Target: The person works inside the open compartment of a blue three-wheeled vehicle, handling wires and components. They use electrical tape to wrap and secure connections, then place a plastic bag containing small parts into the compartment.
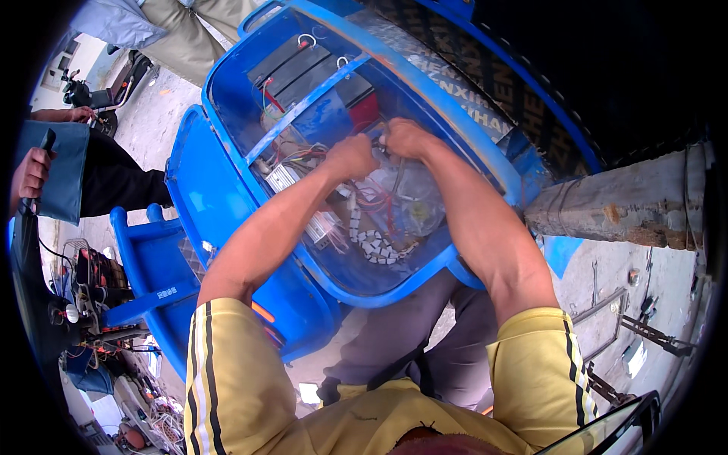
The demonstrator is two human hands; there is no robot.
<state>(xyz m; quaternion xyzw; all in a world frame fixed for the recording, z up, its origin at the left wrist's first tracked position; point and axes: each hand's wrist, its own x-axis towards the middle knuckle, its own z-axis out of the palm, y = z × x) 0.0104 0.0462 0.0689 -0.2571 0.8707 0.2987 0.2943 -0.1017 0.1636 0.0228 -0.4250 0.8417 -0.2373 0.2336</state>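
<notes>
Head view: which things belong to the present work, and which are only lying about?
Likely belonging, around left hand and right hand: blue tub, coloured wires, white blocks, silver finned box.

Apparently lying about: wrench-like tool, metal frame on the ground.

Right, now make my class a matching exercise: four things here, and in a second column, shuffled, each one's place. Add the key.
1. right hand
2. white connectors
3. black batteries
4. crossbar

A. mostly toward the far end of the blue box
B. spanning the box from side to side
C. just right of the left hand
D. in the box's near end

Pairs: 1-C, 2-D, 3-A, 4-B
</notes>
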